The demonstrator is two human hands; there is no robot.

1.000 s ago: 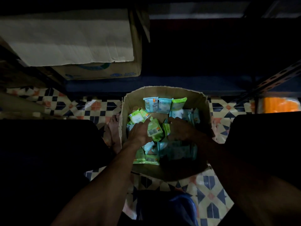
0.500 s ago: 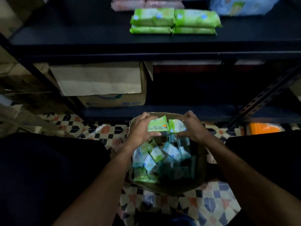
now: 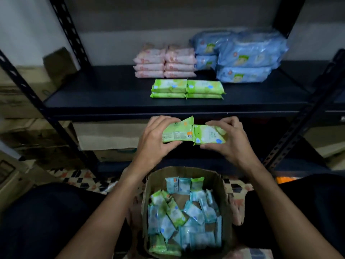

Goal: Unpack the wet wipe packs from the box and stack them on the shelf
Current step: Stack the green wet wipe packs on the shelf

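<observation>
My left hand grips a green wet wipe pack and my right hand grips a second green pack; the two packs meet end to end, held just below the front edge of the black shelf. On that shelf lie stacked green packs at the front, pink packs behind them and large blue packs at the right. Below my hands the open cardboard box on the floor holds several loose blue and green packs.
Black perforated shelf posts rise at the left and right. A cardboard carton sits on the lower shelf behind my hands. More cartons stand at the left. My dark-clothed knees flank the box on the patterned tile floor.
Both hands lifted the two green packs out of the box and up toward the shelf edge. My view tilted upward, bringing the stocked shelf into sight.
</observation>
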